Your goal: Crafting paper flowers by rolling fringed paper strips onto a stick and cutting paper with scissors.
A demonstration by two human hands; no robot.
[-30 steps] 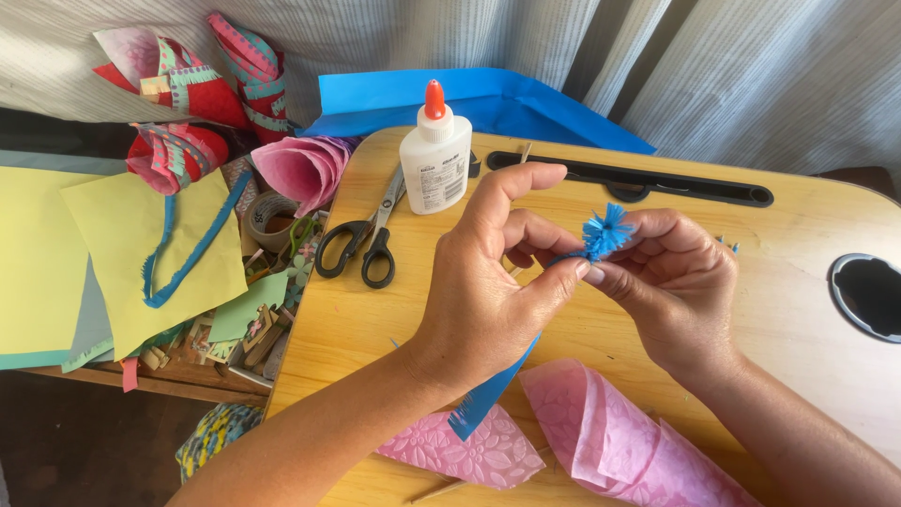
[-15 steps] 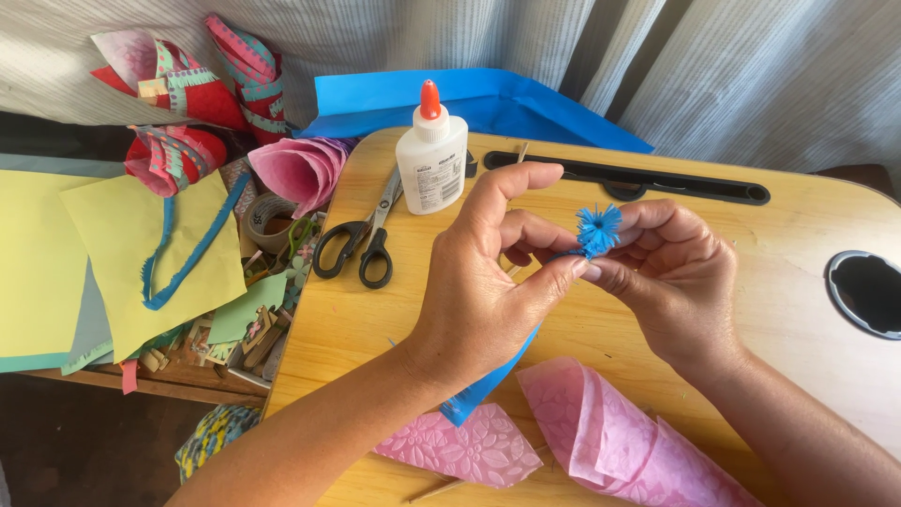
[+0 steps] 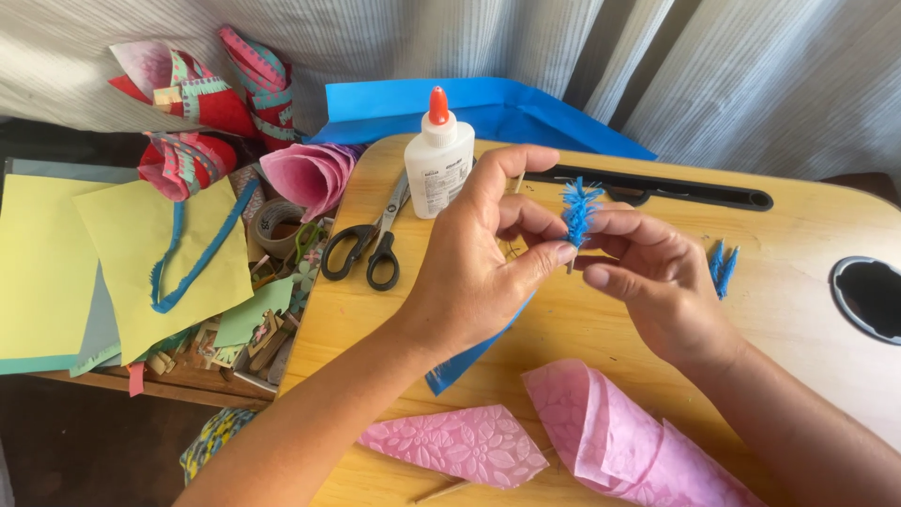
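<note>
My left hand (image 3: 474,263) and my right hand (image 3: 657,282) meet above a wooden lap table (image 3: 807,235). Both pinch a small fringed blue paper roll (image 3: 579,208), its frayed end pointing up. My left thumb and forefinger grip its lower part; my right fingertips touch it from the right. A blue paper strip (image 3: 465,361) trails down from under my left hand onto the table. Two pink embossed paper cones (image 3: 610,437) lie at the near edge.
A white glue bottle with orange cap (image 3: 437,155) and black-handled scissors (image 3: 366,246) lie behind my left hand. Small blue fringe scraps (image 3: 721,268) sit to the right, a round hole (image 3: 868,296) further right. Yellow paper sheets (image 3: 113,263), tape and paper scraps crowd the left.
The fringed blue roll has turned upright between my fingers, and the blue strip has shifted slightly under my left hand.
</note>
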